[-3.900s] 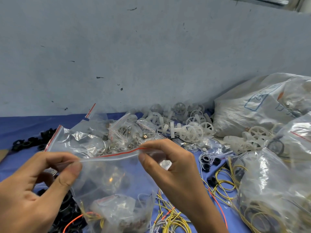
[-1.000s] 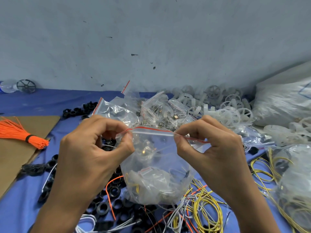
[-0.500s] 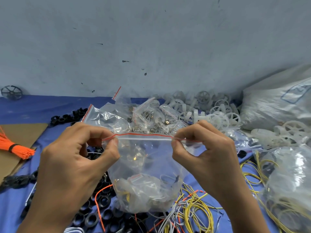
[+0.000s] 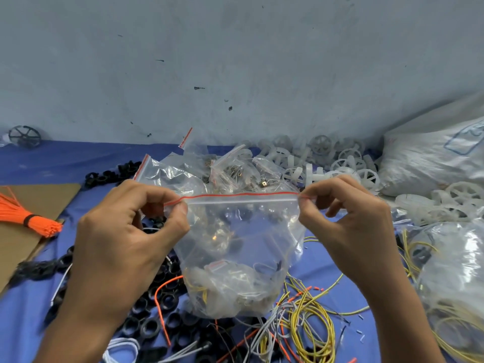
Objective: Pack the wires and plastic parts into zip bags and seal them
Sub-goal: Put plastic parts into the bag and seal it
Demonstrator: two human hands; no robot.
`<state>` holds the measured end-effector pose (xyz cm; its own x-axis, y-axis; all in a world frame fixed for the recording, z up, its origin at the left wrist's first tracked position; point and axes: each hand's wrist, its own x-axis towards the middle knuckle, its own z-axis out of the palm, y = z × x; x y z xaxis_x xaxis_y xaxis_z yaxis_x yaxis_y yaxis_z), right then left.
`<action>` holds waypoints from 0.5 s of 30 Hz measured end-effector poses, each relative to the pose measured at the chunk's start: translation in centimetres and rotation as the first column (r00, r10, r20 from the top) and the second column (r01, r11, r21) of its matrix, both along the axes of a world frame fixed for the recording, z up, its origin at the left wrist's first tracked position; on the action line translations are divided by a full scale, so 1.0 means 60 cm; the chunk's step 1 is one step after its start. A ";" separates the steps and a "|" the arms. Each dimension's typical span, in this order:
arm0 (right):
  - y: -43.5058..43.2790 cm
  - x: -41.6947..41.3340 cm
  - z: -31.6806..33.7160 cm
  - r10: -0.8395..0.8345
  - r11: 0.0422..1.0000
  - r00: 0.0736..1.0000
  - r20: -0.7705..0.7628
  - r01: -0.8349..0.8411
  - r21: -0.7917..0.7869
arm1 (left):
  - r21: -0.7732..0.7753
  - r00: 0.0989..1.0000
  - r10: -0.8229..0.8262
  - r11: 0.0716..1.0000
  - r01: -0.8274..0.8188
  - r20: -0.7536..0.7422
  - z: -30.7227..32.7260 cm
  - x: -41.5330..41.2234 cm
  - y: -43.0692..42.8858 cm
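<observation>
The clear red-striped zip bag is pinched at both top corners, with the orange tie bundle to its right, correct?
No: the head view shows the orange tie bundle left of the clear zip bag; the rest holds.

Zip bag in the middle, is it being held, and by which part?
Yes. The left hand pinches the zip bag at the left end of its red-lined top edge, and the right hand pinches the right end.

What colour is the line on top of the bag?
Red, along the top of the clear bag, seen in the head view.
</observation>
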<state>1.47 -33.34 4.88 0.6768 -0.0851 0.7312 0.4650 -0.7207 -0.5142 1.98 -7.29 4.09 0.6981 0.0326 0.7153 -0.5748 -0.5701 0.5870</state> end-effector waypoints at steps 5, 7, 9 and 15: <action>0.006 0.009 -0.008 -0.007 0.997 0.998 -0.057 0.011 0.074 | -0.146 0.996 -0.060 0.988 0.050 -0.069 -0.016 0.013 0.000; 0.007 0.011 -0.011 0.019 0.988 0.995 -0.093 -0.004 0.155 | -0.247 0.989 -0.111 0.966 0.083 -0.100 -0.021 0.018 -0.001; 0.007 0.011 -0.012 0.087 0.970 0.988 -0.126 -0.055 0.235 | -0.292 0.983 -0.146 0.950 0.109 -0.108 -0.022 0.021 -0.002; 0.016 0.007 -0.011 0.306 0.897 0.936 -0.172 -0.223 0.381 | -0.304 0.979 -0.175 0.943 0.135 -0.109 -0.020 0.023 -0.001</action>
